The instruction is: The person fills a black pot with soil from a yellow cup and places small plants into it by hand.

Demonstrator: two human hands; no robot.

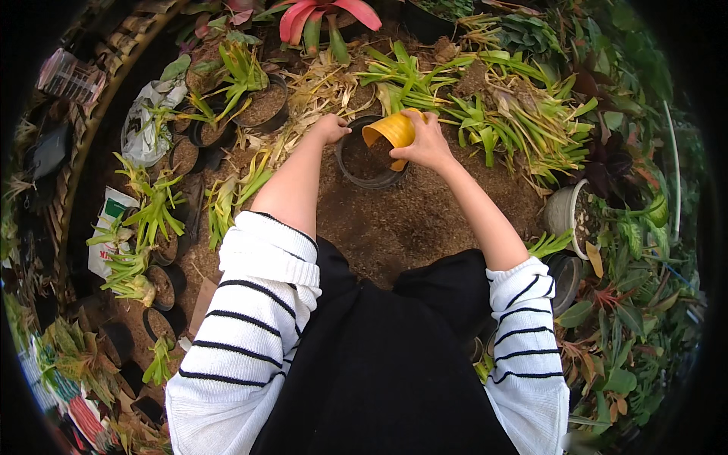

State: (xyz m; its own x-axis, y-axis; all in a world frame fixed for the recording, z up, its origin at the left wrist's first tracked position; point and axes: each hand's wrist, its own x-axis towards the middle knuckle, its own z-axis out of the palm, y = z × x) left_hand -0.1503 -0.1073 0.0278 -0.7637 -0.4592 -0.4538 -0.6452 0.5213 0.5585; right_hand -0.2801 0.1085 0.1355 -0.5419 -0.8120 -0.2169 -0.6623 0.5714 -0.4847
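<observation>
A yellow plastic scoop, apparently a cut container [392, 132], is held in my right hand [426, 142], fingers over its top and thumb below. Its open mouth tilts down and left over a round black plastic pot [372, 183] on the soil. Dark soil [364, 162] shows inside the pot, partly hidden by the scoop. My left hand [331, 129] is at the pot's upper left rim, fingers curled; whether it grips the rim is unclear. Bare brown soil [409, 222] spreads between the pot and my black-clothed lap.
Uprooted leafy plants [512, 114] lie heaped beyond my right hand, with dry leaves [318, 85] at the back. Soil-filled black pots [264, 108] and a clear plastic bag [145, 128] stand left. A white pot [560, 216] tips sideways at right. A pink-leaved bromeliad [324, 17] is ahead.
</observation>
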